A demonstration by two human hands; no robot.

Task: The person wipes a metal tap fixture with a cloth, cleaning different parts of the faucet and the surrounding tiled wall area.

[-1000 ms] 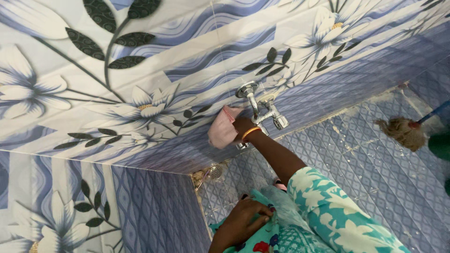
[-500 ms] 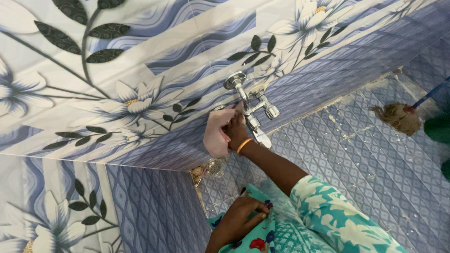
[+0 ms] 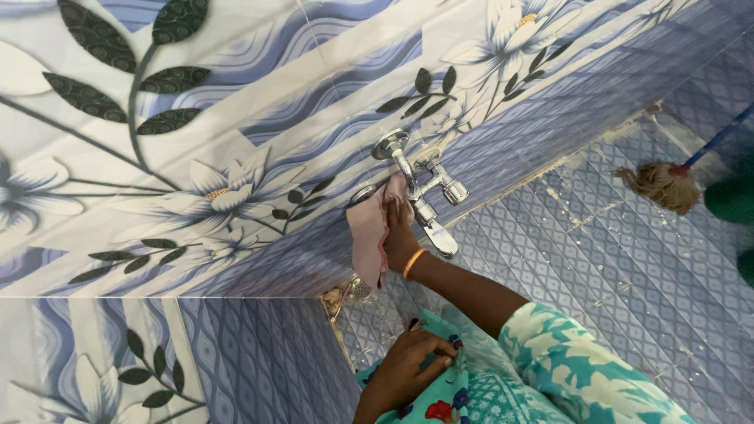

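1. The right hand [image 3: 399, 235], a little left of the frame's centre, is closed around a pink cloth [image 3: 367, 235] and presses it against the wall beside the tap [image 3: 420, 196]. The fingers pinch the cloth's upper edge while the rest hangs loose below.
2. The left hand [image 3: 408, 367], at the bottom centre of the frame, has its fingers curled together, gripping a fold of turquoise flowered clothing [image 3: 440, 396] and holding it clear of the floor.
3. To wipe well here, the person would likely do best to bunch the cloth fuller under the palm, so that more of it meets the metal, and to work round the knob and the spout rather than only the base.
4. The tap is shiny chrome: a round wall plate, a curved pipe, a ribbed knob and a flat spout pointing toward the lower right.
5. The cloth looks soft, thin and limp.
6. The wall tiles [image 3: 236, 118], filling the upper left, are glossy, with white flowers and dark leaves on blue waves.
7. The floor tiles [image 3: 597, 267] to the right are ridged blue and flecked with pale residue; they look wet.
8. A small round drain [image 3: 360, 290] sits in the corner below the cloth.
9. A stringy brown mop head [image 3: 658, 187] on a blue handle rests at the right edge.
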